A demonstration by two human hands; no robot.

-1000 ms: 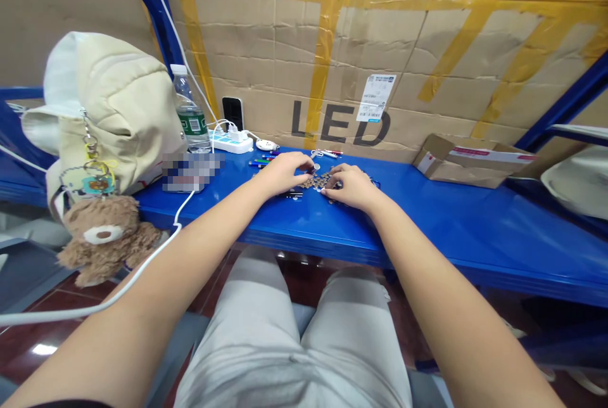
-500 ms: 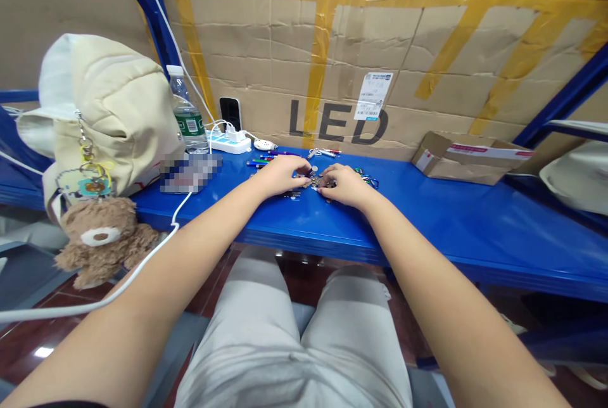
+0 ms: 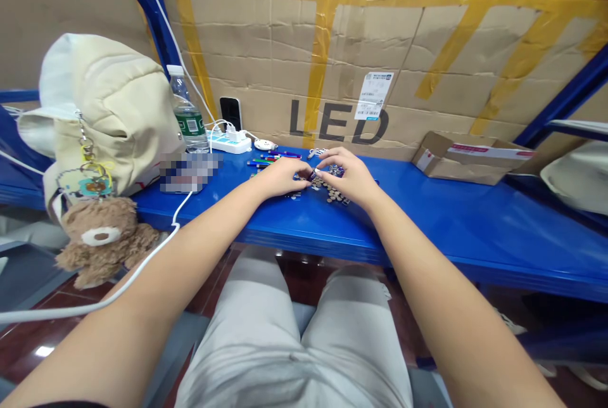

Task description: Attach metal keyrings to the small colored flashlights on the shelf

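My left hand (image 3: 287, 177) is closed, with a small dark purple tube-like piece (image 3: 311, 175) held at its fingertips. My right hand (image 3: 348, 173) meets it there, thumb and forefinger pinched at the end of that piece. Whatever lies between the right fingertips is too small to make out. Below the right hand, small round coin-like discs (image 3: 334, 195) lie in a loose heap on the blue shelf (image 3: 418, 224). Several slim coloured pen-like tubes (image 3: 287, 154) are spread behind my left hand, which partly hides them.
At the left stand a cream bag (image 3: 114, 110) with a teddy bear charm (image 3: 102, 237), a water bottle (image 3: 187, 113) and a power strip (image 3: 230, 140). A blurred-out phone-like object (image 3: 185, 173) lies near a white cable (image 3: 175, 227). An open cardboard box (image 3: 465, 161) sits right.
My right hand has risen from the discs to the tip of the piece in my left hand, uncovering more of the heap. My left hand stays almost in place.
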